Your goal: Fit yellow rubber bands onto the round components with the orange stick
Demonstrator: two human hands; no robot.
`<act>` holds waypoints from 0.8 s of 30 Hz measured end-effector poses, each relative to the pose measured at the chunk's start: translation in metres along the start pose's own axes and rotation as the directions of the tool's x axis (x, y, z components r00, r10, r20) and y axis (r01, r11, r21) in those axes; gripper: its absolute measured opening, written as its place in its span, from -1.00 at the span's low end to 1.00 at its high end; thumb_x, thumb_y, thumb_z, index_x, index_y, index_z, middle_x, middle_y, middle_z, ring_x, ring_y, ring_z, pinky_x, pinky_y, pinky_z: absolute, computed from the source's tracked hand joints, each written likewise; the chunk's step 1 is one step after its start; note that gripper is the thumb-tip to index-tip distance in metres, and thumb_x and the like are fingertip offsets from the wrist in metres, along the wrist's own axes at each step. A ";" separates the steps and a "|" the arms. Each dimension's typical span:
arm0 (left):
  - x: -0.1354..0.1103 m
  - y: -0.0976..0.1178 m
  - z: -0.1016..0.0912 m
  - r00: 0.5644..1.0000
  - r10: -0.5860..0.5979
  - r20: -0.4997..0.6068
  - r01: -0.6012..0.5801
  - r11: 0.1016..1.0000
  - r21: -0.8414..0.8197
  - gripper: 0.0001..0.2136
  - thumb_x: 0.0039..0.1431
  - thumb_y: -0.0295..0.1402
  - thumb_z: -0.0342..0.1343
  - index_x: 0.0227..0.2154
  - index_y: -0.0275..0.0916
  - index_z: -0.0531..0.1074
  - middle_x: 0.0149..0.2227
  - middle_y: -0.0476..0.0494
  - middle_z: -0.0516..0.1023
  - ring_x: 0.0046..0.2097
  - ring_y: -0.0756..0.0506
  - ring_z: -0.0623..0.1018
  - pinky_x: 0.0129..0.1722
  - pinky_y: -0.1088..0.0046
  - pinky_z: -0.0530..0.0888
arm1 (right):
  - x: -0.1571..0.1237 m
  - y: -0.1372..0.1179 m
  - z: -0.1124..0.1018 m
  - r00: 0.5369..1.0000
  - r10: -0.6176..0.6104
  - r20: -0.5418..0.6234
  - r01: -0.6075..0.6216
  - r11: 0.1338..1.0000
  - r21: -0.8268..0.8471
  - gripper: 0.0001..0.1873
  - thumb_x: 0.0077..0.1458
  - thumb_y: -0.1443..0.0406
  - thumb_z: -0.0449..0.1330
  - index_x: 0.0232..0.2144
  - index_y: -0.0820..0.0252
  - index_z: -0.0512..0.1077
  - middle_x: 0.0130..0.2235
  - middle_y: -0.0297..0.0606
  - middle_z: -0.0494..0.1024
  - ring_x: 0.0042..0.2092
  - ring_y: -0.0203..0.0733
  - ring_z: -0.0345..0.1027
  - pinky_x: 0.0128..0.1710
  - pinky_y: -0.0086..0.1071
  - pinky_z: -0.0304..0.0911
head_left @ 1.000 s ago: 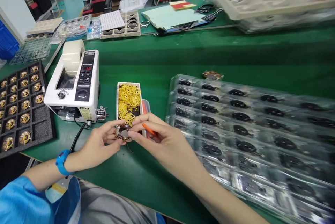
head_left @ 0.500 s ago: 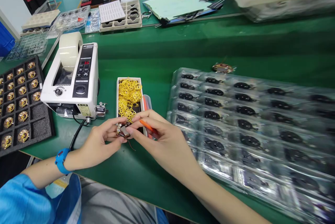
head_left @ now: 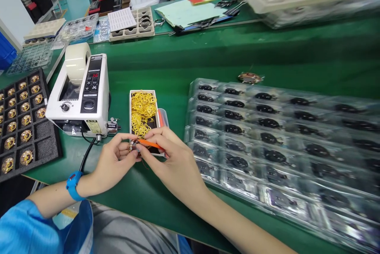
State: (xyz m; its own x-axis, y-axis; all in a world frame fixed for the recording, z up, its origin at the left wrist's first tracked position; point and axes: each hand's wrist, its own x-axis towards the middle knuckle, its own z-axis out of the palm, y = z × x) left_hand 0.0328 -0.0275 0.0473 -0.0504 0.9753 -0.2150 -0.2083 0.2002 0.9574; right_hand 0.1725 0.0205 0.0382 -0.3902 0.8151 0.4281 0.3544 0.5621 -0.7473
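Observation:
My left hand (head_left: 114, 163) pinches a small round coil part (head_left: 132, 146) with thin wire leads, just in front of a white box of yellow rings (head_left: 143, 112). My right hand (head_left: 169, 158) meets it from the right, fingers closed on an orange tool (head_left: 149, 143) whose tip lies against the part. A blue band sits on my left wrist (head_left: 72, 186). Both hands hover over the green mat near its front edge.
A white tape dispenser (head_left: 80, 91) stands left of the box. A black foam tray of gold parts (head_left: 22, 117) lies at far left. Clear blister trays with black parts (head_left: 282, 139) fill the right side. One loose coil part (head_left: 249, 77) lies behind them. Trays and papers sit at the back.
The part has turned more on edge between my fingers. The orange tool has swung from under my right palm to lie across the part. Both hands shifted slightly left.

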 end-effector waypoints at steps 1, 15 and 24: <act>0.000 0.000 0.001 1.000 -0.009 -0.025 0.009 1.000 -0.020 -0.71 0.04 -0.30 0.28 -0.22 -0.27 0.37 -0.39 -0.08 0.60 -0.36 0.00 0.57 -0.26 0.48 0.53 | -0.001 0.000 0.001 1.000 -0.018 -0.006 0.018 1.000 -0.017 -0.87 0.17 0.38 0.13 -0.44 0.13 0.33 -0.30 -0.28 0.43 -0.31 -0.25 0.38 -0.39 -0.41 0.29; -0.004 0.003 0.001 0.996 -0.002 -0.085 0.000 1.000 -0.024 -0.57 -0.09 -0.03 0.33 -0.35 -0.28 0.37 -0.51 -0.02 0.57 -0.47 0.05 0.55 -0.39 0.59 0.54 | 0.004 0.006 0.001 0.969 0.125 0.214 -0.173 0.959 0.223 -0.82 0.17 0.31 0.13 -0.48 0.16 0.29 -0.41 -0.33 0.35 -0.37 -0.27 0.26 -0.41 -0.41 0.16; 0.004 -0.023 -0.017 0.986 0.085 -0.140 -0.063 0.986 0.157 -0.50 -0.18 0.09 0.32 -0.33 -0.22 0.42 -0.38 -0.11 0.66 -0.32 -0.16 0.65 -0.28 0.43 0.62 | 0.006 0.015 0.016 0.995 -0.002 0.103 -0.008 0.995 0.099 -0.77 -0.03 0.41 0.23 -0.54 0.17 0.20 -0.42 -0.40 0.34 -0.38 -0.33 0.25 -0.41 -0.49 0.13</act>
State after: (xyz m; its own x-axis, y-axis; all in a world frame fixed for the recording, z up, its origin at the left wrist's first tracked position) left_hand 0.0203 -0.0297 0.0214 -0.2043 0.9661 -0.1577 -0.0491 0.1508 0.9873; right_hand 0.1621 0.0313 0.0212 -0.4767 0.7950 0.3751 0.2714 0.5390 -0.7974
